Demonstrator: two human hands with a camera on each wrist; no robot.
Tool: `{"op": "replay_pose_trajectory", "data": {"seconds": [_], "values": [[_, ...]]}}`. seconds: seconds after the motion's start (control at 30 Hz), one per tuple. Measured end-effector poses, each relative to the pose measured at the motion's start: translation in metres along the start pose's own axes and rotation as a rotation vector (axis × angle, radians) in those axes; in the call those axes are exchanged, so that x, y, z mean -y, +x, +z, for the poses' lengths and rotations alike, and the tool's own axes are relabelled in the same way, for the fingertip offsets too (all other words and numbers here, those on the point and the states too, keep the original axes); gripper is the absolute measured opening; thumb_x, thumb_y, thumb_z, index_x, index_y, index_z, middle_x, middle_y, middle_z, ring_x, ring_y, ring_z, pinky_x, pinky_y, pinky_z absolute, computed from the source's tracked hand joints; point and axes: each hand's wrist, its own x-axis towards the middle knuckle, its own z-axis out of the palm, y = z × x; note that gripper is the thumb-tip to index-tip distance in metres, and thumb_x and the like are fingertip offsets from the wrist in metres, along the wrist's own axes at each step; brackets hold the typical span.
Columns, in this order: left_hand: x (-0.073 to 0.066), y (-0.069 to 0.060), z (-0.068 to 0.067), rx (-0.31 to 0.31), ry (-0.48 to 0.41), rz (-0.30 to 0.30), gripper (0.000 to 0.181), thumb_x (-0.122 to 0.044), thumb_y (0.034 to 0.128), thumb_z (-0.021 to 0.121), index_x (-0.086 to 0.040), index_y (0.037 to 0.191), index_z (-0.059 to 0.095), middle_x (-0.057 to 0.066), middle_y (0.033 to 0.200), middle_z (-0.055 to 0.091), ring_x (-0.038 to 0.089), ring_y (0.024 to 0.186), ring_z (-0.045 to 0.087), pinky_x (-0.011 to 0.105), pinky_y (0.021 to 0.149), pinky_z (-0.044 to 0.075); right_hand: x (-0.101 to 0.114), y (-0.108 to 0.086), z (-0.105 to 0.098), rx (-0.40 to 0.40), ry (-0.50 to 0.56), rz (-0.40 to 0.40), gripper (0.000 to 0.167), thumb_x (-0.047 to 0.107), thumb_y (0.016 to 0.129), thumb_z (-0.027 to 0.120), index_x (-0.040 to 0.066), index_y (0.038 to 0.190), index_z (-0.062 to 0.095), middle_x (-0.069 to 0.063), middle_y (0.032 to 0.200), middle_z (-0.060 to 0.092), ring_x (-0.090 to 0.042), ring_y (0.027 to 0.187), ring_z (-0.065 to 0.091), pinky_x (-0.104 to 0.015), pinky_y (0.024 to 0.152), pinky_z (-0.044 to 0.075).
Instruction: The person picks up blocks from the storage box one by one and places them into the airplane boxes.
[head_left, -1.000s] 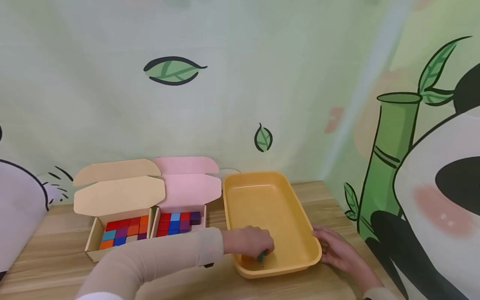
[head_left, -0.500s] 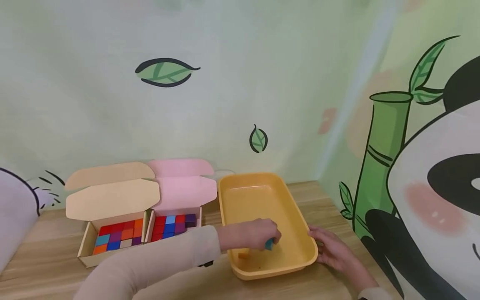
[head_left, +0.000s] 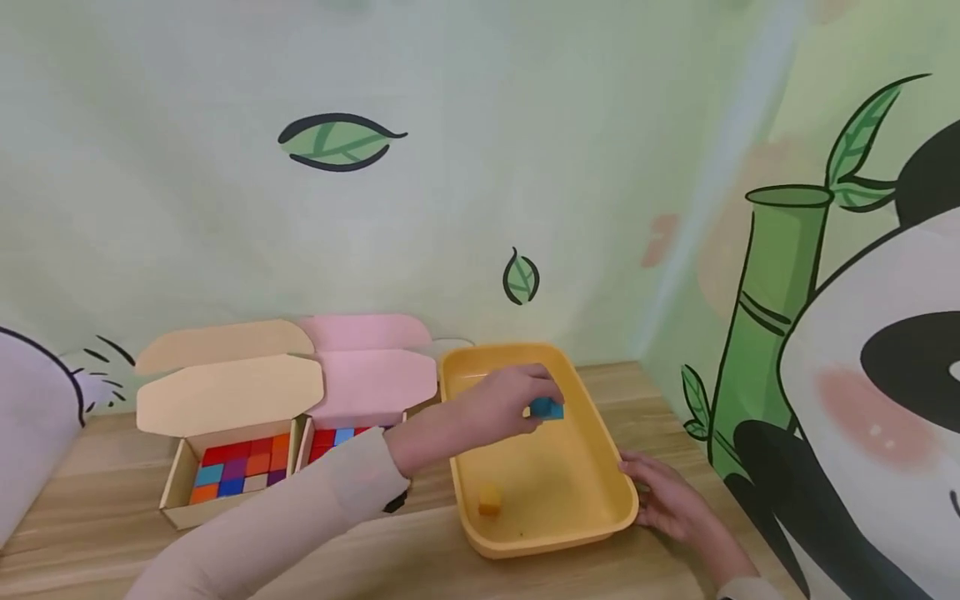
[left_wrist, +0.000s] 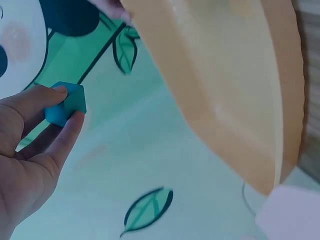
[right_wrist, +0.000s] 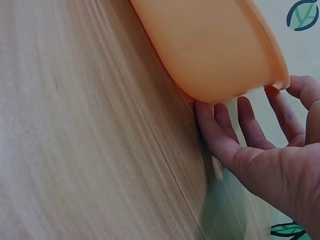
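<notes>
My left hand (head_left: pixel 506 407) pinches a blue-teal cube block (head_left: pixel 549 409) above the yellow plastic tray (head_left: pixel 558 475). In the left wrist view the fingertips and thumb hold that cube (left_wrist: pixel 75 101) by its sides, clear of the tray. A yellow-orange cube (head_left: pixel 490 499) rests on the tray floor near its front left corner. At the tray's right side, my right hand (head_left: pixel 671 498) grips the rim. Seen from the right wrist, its thumb and index finger meet the tray's lip, while the other fingers lie along the outer wall.
Left of the tray stand a wooden box (head_left: pixel 174 492) and a pink box (head_left: pixel 303 446), lids raised, with several coloured cubes inside. My left sleeve partly covers the pink box. A small black object (head_left: pixel 395 502) lies beside the sleeve. A printed cloth wall (head_left: pixel 450 208) closes off the back.
My left hand has risen from the tray's front floor and moved toward its far end with the blue-teal cube. The yellow-orange cube has come into view. My right hand stays at the rim.
</notes>
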Motion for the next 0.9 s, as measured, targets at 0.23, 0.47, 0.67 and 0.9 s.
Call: {"op": "replay_pose_trajectory", "data": {"seconds": [0.23, 0.47, 0.67, 0.9], "values": [[0.013, -0.024, -0.021, -0.062, 0.006, -0.016, 0.029, 0.0, 0.0853, 0.079, -0.005, 0.113, 0.073, 0.008, 0.112, 0.066, 0.021, 0.101, 0.065, 0.028, 0.09, 0.054, -0.001, -0.004, 0.0, -0.013, -0.002, 0.007, 0.072, 0.029, 0.104, 0.056, 0.004, 0.161, 0.019, -0.019, 0.15, 0.036, -0.027, 0.112, 0.064, -0.052, 0.092, 0.055], [0.044, -0.068, -0.031, -0.042, 0.088, -0.111, 0.026, -0.002, 0.0812, 0.083, -0.007, 0.106, 0.076, 0.007, 0.107, 0.068, 0.021, 0.097, 0.068, 0.029, 0.085, 0.057, 0.001, -0.001, 0.003, -0.014, -0.002, 0.016, 0.073, 0.031, 0.104, 0.057, 0.006, 0.161, 0.019, -0.019, 0.152, 0.034, -0.025, 0.112, 0.064, -0.051, 0.093, 0.055], [0.077, -0.112, -0.028, 0.025, 0.104, -0.256, 0.027, -0.001, 0.0778, 0.086, -0.006, 0.103, 0.077, 0.007, 0.102, 0.07, 0.023, 0.095, 0.068, 0.035, 0.083, 0.059, 0.0, -0.001, 0.003, -0.003, -0.005, 0.022, 0.074, 0.03, 0.104, 0.056, 0.006, 0.162, 0.017, -0.022, 0.159, 0.023, -0.025, 0.113, 0.062, -0.053, 0.094, 0.054], [0.113, -0.149, -0.015, 0.136, 0.078, -0.391, 0.028, 0.003, 0.0761, 0.085, -0.004, 0.101, 0.077, 0.008, 0.098, 0.073, 0.025, 0.092, 0.068, 0.038, 0.081, 0.06, 0.0, -0.002, 0.004, 0.0, -0.009, 0.027, 0.074, 0.031, 0.105, 0.055, 0.006, 0.162, 0.015, -0.021, 0.161, 0.02, -0.024, 0.114, 0.061, -0.052, 0.093, 0.054]]}}
